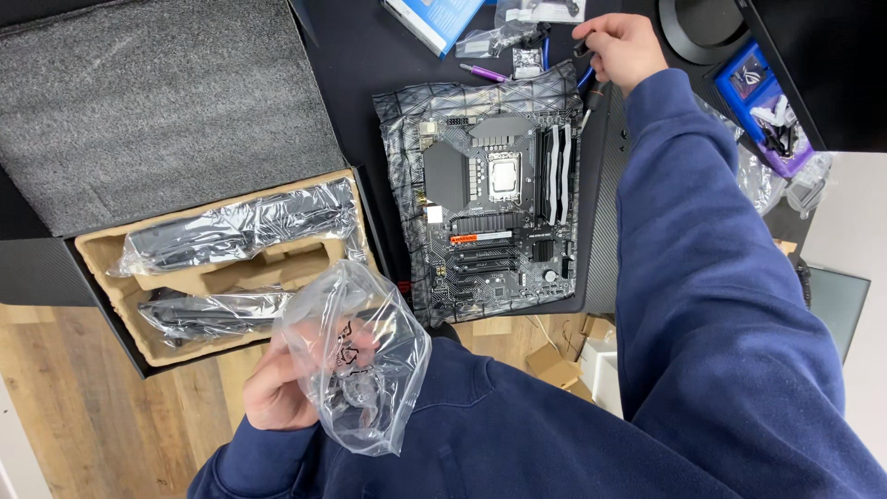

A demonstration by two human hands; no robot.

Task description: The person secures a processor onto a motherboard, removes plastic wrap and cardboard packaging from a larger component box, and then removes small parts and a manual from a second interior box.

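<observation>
Plastic bag (356,370), clear and crumpled, gripped by left hand (277,388) below motherboard (494,199) on black desk (370,55). Right hand (624,46) pinches cable (584,79) beyond board; wood floor (83,407) beneath.

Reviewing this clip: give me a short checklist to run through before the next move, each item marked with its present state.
1. Left hand holds the clear plastic bag: ok.
2. Bag's contents identifiable: cannot tell.
3. Right hand closed on a dark cable end: ok.
4. Motherboard lies flat on its antistatic sheet: ok.
5. Both wrapped parts seated in the cardboard tray: ok.
</observation>
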